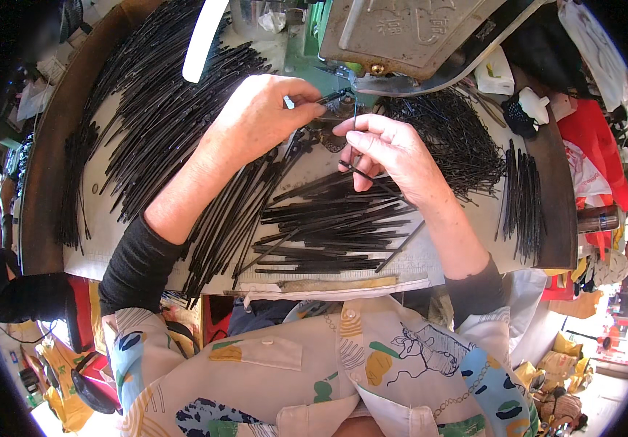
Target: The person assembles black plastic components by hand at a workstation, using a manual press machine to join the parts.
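My left hand (252, 113) reaches up to the metal head of the machine (401, 36), thumb and forefinger pinched on a slim black strip (337, 95). The strip's tip lies by a small metal part of the machine. Just to the right, my right hand (401, 149) has its fingers curled. A second black strip (361, 170) passes through them, its far part hidden by the hand. A thin dark line (355, 109) runs upright above the right fingertips; I cannot tell whether it is wire or part of the machine.
Long black strips cover the left of the worktable (81, 258), and a shorter strip pile (336, 226) lies in front. At right sit a tangled dark heap (445, 135) and an upright bundle (521, 200). A curved white bar (205, 40) hangs above. Brown raised edging (41, 204) bounds the table.
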Demonstrator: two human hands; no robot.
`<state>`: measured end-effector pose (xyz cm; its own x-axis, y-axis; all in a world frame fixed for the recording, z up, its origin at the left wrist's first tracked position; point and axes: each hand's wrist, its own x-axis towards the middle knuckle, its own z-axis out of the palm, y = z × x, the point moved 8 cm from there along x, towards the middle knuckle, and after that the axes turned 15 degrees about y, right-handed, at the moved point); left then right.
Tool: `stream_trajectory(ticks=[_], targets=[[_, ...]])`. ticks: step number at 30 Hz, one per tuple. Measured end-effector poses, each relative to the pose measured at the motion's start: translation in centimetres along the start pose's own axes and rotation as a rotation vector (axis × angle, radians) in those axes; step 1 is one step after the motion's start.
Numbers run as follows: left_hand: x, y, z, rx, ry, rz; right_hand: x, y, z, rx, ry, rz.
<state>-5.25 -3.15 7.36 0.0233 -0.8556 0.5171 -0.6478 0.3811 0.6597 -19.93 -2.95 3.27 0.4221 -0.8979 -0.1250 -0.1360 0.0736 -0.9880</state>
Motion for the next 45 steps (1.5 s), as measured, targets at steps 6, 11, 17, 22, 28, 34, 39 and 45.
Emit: stream_trajectory(ticks=[6,11,17,22,28,34,39,45], targets=[[-0.1,0.2,0.0,0.034,-0.012,-0.002,0.0,0.1,-0.2,0.036,0.009,-0.004],[-0.1,0.4,0.0,0.040,-0.010,-0.002,0.1,0.2,-0.1,0.013,0.013,0.012],[-0.2,0.3,-0.1,0.042,0.003,0.048,0.2,0.4,-0.1,-0.030,0.007,0.020],[-0.1,0.3,-0.1,0.052,-0.015,0.055,0.2,0.4,-0.1,-0.041,0.020,0.016],[-0.2,-0.1,0.3,0.035,-0.052,0.008,0.3,0.8,-0.1,-0.037,0.022,0.000],[0.0,-0.4,0.7,0.033,-0.258,-0.210,0.3,0.9,0.0,0.094,-0.014,0.084],[0.0,0.6,0.5,0.109,-0.237,-0.139,0.1,1.1,0.2,0.133,-0.021,0.114],[-0.3,0.1,0.4,0.007,-0.139,-0.079,-0.5,0.5,1.5,0.092,-0.099,0.127]])
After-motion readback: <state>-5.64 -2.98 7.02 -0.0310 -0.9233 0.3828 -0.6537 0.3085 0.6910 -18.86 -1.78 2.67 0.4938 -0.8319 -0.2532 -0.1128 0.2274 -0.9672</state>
